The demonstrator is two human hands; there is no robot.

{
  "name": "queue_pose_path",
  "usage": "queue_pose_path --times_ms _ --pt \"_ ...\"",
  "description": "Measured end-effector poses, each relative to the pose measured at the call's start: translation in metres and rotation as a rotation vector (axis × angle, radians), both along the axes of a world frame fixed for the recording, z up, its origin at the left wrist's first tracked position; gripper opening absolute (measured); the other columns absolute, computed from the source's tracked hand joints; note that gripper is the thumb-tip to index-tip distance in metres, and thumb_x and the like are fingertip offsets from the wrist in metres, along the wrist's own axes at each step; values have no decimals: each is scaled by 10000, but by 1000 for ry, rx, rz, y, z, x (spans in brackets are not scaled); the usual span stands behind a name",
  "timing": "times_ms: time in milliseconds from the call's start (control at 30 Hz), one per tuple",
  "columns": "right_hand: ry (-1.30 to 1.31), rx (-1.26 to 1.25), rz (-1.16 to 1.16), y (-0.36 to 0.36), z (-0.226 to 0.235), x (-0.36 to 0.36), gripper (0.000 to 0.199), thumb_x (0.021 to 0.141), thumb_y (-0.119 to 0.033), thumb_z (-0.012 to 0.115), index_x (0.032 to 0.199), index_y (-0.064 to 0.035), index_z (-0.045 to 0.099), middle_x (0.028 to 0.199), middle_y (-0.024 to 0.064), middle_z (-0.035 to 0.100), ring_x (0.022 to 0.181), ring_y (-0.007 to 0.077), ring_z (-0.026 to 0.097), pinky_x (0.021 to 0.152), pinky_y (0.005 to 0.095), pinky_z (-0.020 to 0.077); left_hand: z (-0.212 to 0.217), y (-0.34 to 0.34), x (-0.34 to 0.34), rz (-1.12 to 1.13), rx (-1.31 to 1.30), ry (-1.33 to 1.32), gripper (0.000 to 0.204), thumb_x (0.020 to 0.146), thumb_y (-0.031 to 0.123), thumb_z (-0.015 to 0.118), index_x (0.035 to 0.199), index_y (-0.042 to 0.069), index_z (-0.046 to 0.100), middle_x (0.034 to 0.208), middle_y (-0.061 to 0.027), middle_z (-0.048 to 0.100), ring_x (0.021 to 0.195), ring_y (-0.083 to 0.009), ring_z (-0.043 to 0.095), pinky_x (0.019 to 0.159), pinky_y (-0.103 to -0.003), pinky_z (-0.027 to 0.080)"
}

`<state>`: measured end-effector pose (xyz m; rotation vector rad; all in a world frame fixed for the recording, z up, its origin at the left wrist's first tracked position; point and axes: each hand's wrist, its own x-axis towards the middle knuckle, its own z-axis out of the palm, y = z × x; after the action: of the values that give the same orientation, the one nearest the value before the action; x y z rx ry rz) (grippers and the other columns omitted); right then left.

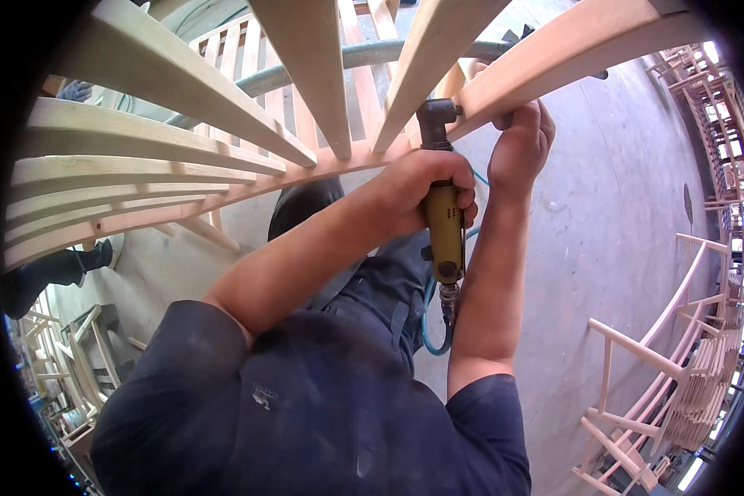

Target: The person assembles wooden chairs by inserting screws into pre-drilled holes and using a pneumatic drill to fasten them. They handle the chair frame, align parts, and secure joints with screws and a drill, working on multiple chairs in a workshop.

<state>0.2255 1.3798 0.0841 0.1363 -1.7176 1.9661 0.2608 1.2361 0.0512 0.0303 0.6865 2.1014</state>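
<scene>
My left hand (pixel 434 186) is closed around the body of an olive-yellow right-angle air drill (pixel 445 231). Its dark angled head points up, and the nose is turned right against the side of a thick wooden post (pixel 546 70). From the drill's lower end runs a teal air hose (pixel 428 335). On the right side of that post, my right hand (pixel 521 145) grips the wood with bent fingers; some fingertips are hidden behind it. The post joins a curved pale wooden rail (pixel 331 167), from which several slats (pixel 306 74) fan out toward the upper left.
A grey curved tube (pixel 372 54) passes behind the slats. Another slatted wooden piece (pixel 240 62) stands beyond. At right on the grey floor (pixel 587 248) are wooden frames (pixel 636 347) and stacked parts. A person's dark-clothed leg (pixel 58 269) shows at far left.
</scene>
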Motion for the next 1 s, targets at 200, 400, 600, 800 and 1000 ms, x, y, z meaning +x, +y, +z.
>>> queue_pose_path --times_ms 200,400,600,800,1000 --pt "-10 -36 -18 2 -3 -2 320 1000 -121 408 762 -21 597 707 -46 514 617 30 386 528 231 285 14 -4 4 46 -39 -10 98 841 74 591 801 -7 627 773 -159 650 859 -367 717 838 -480 567" --pt "-58 -63 -59 0 2 -4 324 1003 -129 410 753 -15 583 706 -35 518 615 28 390 525 224 284 13 2 4 94 -54 -66 101 831 46 612 825 -48 650 782 -202 671 808 -381 734 753 -473 599" --pt "-39 4 -14 4 -1 -3 331 1009 -132 405 728 -39 553 669 -42 470 602 35 360 530 240 278 13 1 3 76 -54 -78 99 820 44 619 815 -49 651 764 -197 665 796 -382 732 745 -479 595" --pt "-28 3 -23 2 1 -2 330 1004 -136 414 714 -45 543 663 -43 469 603 35 361 533 243 280 15 0 3 61 -99 -59 93 821 64 610 808 -24 638 756 -177 655 817 -382 726 788 -480 582" --pt "-33 37 -23 2 2 -2 320 997 -140 416 714 -47 533 661 -44 467 604 36 365 537 244 283 8 0 2 40 -58 10 90 820 98 587 780 16 587 718 -131 603 738 -326 659 781 -472 543"
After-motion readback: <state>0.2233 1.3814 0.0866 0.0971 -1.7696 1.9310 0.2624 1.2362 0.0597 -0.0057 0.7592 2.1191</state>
